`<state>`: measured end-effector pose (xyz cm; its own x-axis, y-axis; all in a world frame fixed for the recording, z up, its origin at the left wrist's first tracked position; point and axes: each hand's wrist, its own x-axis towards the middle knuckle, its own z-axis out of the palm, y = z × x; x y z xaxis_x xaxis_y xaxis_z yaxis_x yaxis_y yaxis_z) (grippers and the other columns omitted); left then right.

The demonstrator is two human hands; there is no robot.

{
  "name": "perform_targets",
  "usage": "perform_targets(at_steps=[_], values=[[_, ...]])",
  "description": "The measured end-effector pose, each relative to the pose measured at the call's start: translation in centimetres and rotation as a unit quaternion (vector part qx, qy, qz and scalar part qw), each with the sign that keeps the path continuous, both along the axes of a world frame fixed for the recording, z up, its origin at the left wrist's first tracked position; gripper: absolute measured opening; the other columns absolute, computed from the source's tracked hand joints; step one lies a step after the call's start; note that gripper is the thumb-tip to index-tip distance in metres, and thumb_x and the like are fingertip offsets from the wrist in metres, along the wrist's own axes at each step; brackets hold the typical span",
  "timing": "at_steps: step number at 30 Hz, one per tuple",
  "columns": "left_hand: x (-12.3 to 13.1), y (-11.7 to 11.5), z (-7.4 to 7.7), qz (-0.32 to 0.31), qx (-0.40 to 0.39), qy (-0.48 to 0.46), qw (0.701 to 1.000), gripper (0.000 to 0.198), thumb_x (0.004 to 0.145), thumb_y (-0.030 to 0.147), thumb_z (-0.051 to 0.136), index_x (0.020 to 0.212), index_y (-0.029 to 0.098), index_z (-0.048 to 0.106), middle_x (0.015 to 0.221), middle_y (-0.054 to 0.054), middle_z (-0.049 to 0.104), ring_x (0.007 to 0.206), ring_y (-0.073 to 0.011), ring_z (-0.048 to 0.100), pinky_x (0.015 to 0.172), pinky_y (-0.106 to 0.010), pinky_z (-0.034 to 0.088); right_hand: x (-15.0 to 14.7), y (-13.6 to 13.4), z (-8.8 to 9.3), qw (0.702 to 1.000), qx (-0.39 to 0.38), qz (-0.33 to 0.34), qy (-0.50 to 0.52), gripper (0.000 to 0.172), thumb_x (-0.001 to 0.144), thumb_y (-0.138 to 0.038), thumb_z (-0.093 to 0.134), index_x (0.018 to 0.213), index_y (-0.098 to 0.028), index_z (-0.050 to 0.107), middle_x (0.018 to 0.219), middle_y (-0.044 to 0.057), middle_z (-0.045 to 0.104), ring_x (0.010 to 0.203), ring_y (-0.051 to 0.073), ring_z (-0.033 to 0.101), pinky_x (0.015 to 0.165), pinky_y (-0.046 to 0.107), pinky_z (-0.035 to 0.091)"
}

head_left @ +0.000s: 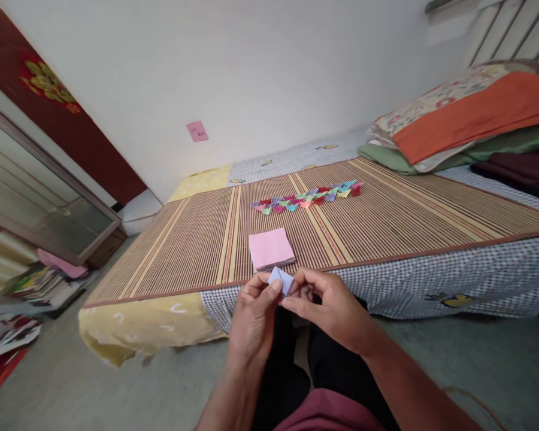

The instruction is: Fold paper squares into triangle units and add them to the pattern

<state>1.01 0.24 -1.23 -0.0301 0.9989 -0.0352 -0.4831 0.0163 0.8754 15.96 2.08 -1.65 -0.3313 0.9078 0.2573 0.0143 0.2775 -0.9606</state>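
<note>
My left hand (251, 314) and my right hand (327, 305) meet just below the bed's front edge. Both pinch a small folded piece of pale blue paper (281, 279) between fingertips. Right behind it, on the striped bamboo mat (386, 215), lies a stack of pink square paper (270, 248). Further back on the mat a row of several small folded paper pieces (308, 197) in mixed colours runs from left to right.
Folded blankets and pillows (467, 120) are piled at the bed's right end. A white wall with a pink note (197, 130) is behind. A glass-fronted cabinet (40, 191) and scattered books (31, 287) lie on the floor at left. My dark-trousered legs (305, 371) are below.
</note>
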Motion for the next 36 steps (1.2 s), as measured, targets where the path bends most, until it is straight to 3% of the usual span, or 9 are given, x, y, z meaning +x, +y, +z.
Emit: perform_targets(at_steps=[4,9,14,18,23,29,33,36], values=[[0.2,-0.1,0.2,-0.023,-0.012,-0.036,0.999,0.025,0.072,0.028,0.087,0.068,0.015,0.066,0.070,0.000,0.061,0.067,-0.0114,0.051,0.068,-0.023,0.042,-0.5,-0.5,0.5,0.998,0.048,-0.034,-0.005,0.018,0.088,-0.020,0.063,0.070,-0.020,0.058,0.063,-0.004,0.055,0.059,0.012,0.049,0.057,0.025,0.039],[-0.9,-0.1,0.6,-0.058,0.016,0.076,0.995,0.022,0.076,0.030,0.084,0.072,0.015,0.069,0.067,-0.001,0.062,0.063,-0.0119,0.050,0.062,-0.023,0.039,0.3,-0.6,0.8,0.997,0.061,-0.024,-0.032,0.022,0.087,-0.016,0.062,0.067,-0.021,0.052,0.062,-0.004,0.051,0.059,0.012,0.047,0.055,0.025,0.037],[-0.8,-0.3,0.3,0.006,0.064,0.104,0.992,0.020,0.080,0.028,0.082,0.070,0.017,0.068,0.067,0.001,0.062,0.066,-0.0120,0.052,0.067,-0.024,0.040,0.5,-0.5,0.5,0.999,0.035,-0.002,0.013,0.013,0.091,-0.023,0.065,0.079,-0.021,0.061,0.069,-0.003,0.058,0.063,0.013,0.052,0.059,0.025,0.043],[-0.4,-0.4,0.2,-0.009,0.066,0.104,0.992,0.017,0.081,0.026,0.082,0.072,0.018,0.070,0.070,0.001,0.066,0.069,-0.0124,0.055,0.066,-0.023,0.042,0.4,-0.5,0.5,0.997,0.057,-0.032,0.048,0.009,0.093,-0.024,0.065,0.085,-0.020,0.066,0.079,0.000,0.067,0.073,0.015,0.060,0.068,0.028,0.048],[-0.5,-0.7,1.2,0.009,0.092,0.148,0.985,0.009,0.081,0.024,0.082,0.084,0.018,0.075,0.076,0.000,0.069,0.069,-0.0122,0.057,0.064,-0.022,0.044,0.6,-0.6,0.6,0.997,0.056,-0.030,0.032,0.012,0.094,-0.025,0.065,0.083,-0.020,0.064,0.073,-0.002,0.062,0.066,0.013,0.056,0.061,0.026,0.045],[-0.5,-0.9,1.7,0.027,0.156,0.167,0.973,0.010,0.086,0.020,0.077,0.076,0.018,0.073,0.075,0.000,0.066,0.072,-0.0133,0.061,0.073,-0.024,0.049,0.3,-0.8,0.6,0.997,0.059,-0.031,0.029,0.011,0.093,-0.024,0.065,0.083,-0.020,0.063,0.072,-0.002,0.061,0.064,0.013,0.055,0.058,0.025,0.045],[-0.6,-0.7,1.9,0.026,0.126,0.191,0.973,0.011,0.086,0.025,0.077,0.079,0.017,0.073,0.077,-0.001,0.069,0.073,-0.0137,0.062,0.072,-0.024,0.049,0.2,-0.8,0.7,0.986,0.146,-0.080,0.004,0.013,0.093,-0.018,0.065,0.080,-0.020,0.063,0.073,-0.002,0.060,0.063,0.013,0.055,0.058,0.025,0.046],[-0.8,-0.7,1.8,0.021,0.070,0.229,0.971,0.021,0.087,0.036,0.076,0.087,0.016,0.074,0.077,-0.003,0.072,0.072,-0.0144,0.063,0.067,-0.023,0.049,0.3,-0.5,0.4,0.944,0.289,-0.157,-0.035,0.013,0.093,-0.008,0.061,0.086,-0.019,0.065,0.080,0.002,0.062,0.072,0.015,0.059,0.065,0.027,0.050]])
